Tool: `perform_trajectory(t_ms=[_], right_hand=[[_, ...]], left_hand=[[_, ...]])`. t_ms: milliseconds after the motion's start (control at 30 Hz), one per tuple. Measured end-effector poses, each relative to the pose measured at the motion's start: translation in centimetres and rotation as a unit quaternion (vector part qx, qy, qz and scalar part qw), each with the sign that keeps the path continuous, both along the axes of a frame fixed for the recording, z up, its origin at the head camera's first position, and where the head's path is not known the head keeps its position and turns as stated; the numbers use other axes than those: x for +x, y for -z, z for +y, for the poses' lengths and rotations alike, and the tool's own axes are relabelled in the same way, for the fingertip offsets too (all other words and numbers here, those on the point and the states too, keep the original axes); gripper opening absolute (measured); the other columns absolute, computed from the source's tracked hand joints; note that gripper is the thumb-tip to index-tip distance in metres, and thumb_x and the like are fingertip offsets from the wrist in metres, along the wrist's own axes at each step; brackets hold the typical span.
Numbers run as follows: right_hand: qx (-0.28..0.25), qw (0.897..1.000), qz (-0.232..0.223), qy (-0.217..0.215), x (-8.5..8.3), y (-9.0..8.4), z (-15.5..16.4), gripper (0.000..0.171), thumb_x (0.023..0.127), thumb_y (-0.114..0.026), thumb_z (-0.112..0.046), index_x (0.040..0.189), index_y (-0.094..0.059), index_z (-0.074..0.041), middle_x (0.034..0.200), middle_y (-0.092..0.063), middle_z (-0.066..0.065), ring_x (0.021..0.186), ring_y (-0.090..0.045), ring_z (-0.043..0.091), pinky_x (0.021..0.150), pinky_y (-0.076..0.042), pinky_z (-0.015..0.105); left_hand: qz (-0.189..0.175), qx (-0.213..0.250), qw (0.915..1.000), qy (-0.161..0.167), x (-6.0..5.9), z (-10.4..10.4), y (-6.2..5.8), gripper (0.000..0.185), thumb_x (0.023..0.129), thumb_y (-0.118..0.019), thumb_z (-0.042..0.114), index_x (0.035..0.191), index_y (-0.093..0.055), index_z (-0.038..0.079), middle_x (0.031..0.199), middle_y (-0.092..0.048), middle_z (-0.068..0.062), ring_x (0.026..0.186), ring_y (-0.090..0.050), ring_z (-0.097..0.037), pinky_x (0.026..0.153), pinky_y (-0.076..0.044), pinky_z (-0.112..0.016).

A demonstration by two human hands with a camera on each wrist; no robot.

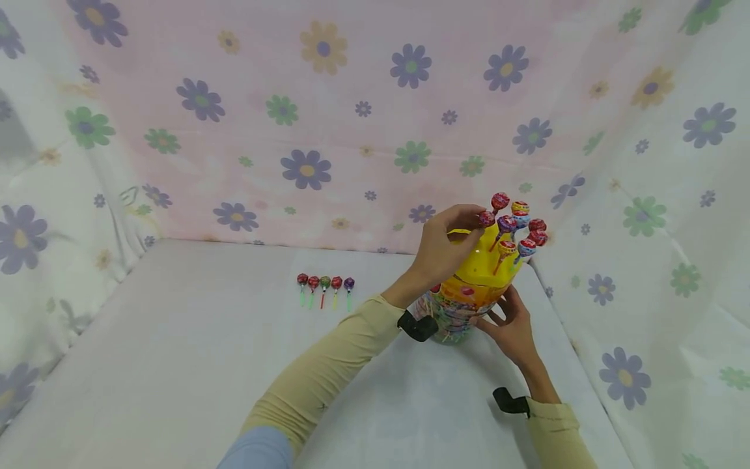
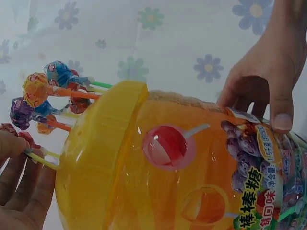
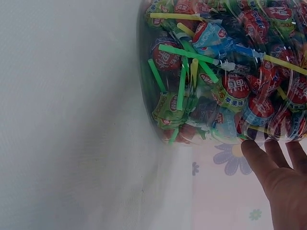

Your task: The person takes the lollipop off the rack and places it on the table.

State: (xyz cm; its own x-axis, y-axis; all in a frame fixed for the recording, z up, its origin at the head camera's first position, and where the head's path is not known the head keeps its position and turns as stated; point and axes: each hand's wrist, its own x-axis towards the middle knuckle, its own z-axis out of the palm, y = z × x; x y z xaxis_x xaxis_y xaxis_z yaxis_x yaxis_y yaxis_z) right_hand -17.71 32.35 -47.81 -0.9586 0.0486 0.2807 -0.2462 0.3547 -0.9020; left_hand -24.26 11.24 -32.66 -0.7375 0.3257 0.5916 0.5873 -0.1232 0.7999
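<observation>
A clear plastic jar (image 1: pixel 454 312) with a yellow lid (image 1: pixel 485 260) stands tilted on the table, packed with wrapped lollipops (image 3: pixel 211 91). Several more lollipops (image 2: pixel 36 89) stick out of holes in the lid, heads outward. At the lid's left side, my left hand (image 1: pixel 442 244) pinches a red-wrapped lollipop (image 1: pixel 486 218) between thumb and fingers; its pale yellow stick (image 2: pixel 42 159) meets the lid. My right hand (image 1: pixel 514 329) grips the jar's lower right side, with the thumb on the printed label (image 2: pixel 201 158) and the fingers behind.
Left of the jar, several lollipops (image 1: pixel 325 283) lie in a row on the white tabletop (image 1: pixel 193 339), sticks toward me. A flower-printed cloth (image 1: pixel 351 130) hangs behind the table and along both sides. Each wrist wears a black camera mount (image 1: pixel 418 324).
</observation>
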Motion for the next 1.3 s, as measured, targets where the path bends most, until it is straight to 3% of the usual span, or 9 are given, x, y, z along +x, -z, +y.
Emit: perform_trajectory(t_ms=[167, 367, 533, 733, 900, 1300], right_hand=[[-0.002, 1.000, -0.002, 0.003, -0.1, 0.0, -0.3, 0.090, 0.087, -0.079, -0.002, 0.160, -0.030, -0.020, 0.156, -0.040, 0.014, 0.143, -0.043, 0.041, 0.099, -0.048, 0.016], [-0.002, 1.000, -0.003, 0.006, -0.2, 0.0, -0.3, 0.090, 0.087, -0.080, -0.003, 0.160, -0.030, -0.020, 0.157, -0.040, 0.013, 0.143, -0.043, 0.040, 0.100, -0.048, 0.017], [0.000, 1.000, -0.003, 0.007, -0.1, 0.1, -0.2, 0.090, 0.087, -0.079, -0.002, 0.160, -0.030, -0.020, 0.157, -0.039, 0.013, 0.142, -0.043, 0.038, 0.099, -0.048, 0.016], [-0.003, 1.000, -0.001, 0.007, 0.1, 0.1, -0.3, 0.090, 0.087, -0.079, -0.002, 0.159, -0.031, -0.021, 0.155, -0.041, 0.011, 0.139, -0.048, 0.024, 0.099, -0.048, 0.015], [-0.004, 1.000, -0.006, 0.008, 0.2, -0.1, -0.4, 0.090, 0.088, -0.079, -0.004, 0.160, -0.030, -0.022, 0.156, -0.040, 0.011, 0.139, -0.047, 0.027, 0.099, -0.048, 0.015], [-0.005, 1.000, -0.013, 0.015, 0.4, -0.3, -0.7, 0.090, 0.088, -0.079, -0.004, 0.160, -0.029, -0.023, 0.156, -0.040, 0.011, 0.141, -0.045, 0.032, 0.098, -0.048, 0.014]], left_hand=[[0.009, 0.019, 0.9993, -0.032, 0.4, 0.0, -0.6, 0.032, 0.100, -0.063, 0.003, 0.132, -0.060, 0.003, 0.122, -0.068, -0.015, 0.109, -0.069, -0.023, 0.091, -0.056, -0.020], [-0.005, 0.064, 0.9974, -0.033, 0.8, -1.2, -0.2, 0.031, 0.100, -0.062, 0.003, 0.131, -0.059, 0.002, 0.122, -0.067, -0.016, 0.104, -0.070, -0.026, 0.087, -0.060, -0.025], [-0.023, 0.086, 0.9956, -0.030, 1.1, -2.9, 1.1, 0.031, 0.099, -0.062, 0.001, 0.130, -0.060, 0.001, 0.120, -0.068, -0.019, 0.098, -0.072, -0.030, 0.083, -0.062, -0.030], [-0.044, 0.094, 0.9938, -0.039, 0.9, -5.2, 3.2, 0.032, 0.098, -0.063, 0.000, 0.130, -0.060, -0.002, 0.118, -0.067, -0.022, 0.097, -0.071, -0.037, 0.081, -0.063, -0.033], [-0.074, 0.097, 0.9912, -0.052, 0.7, -7.0, 5.2, 0.032, 0.098, -0.064, 0.001, 0.130, -0.061, -0.001, 0.114, -0.069, -0.023, 0.093, -0.072, -0.039, 0.076, -0.063, -0.032], [-0.136, 0.093, 0.9841, -0.066, 0.9, -11.9, 9.5, 0.033, 0.097, -0.067, 0.003, 0.130, -0.062, -0.001, 0.112, -0.068, -0.026, 0.083, -0.073, -0.013, 0.072, -0.064, -0.031]])
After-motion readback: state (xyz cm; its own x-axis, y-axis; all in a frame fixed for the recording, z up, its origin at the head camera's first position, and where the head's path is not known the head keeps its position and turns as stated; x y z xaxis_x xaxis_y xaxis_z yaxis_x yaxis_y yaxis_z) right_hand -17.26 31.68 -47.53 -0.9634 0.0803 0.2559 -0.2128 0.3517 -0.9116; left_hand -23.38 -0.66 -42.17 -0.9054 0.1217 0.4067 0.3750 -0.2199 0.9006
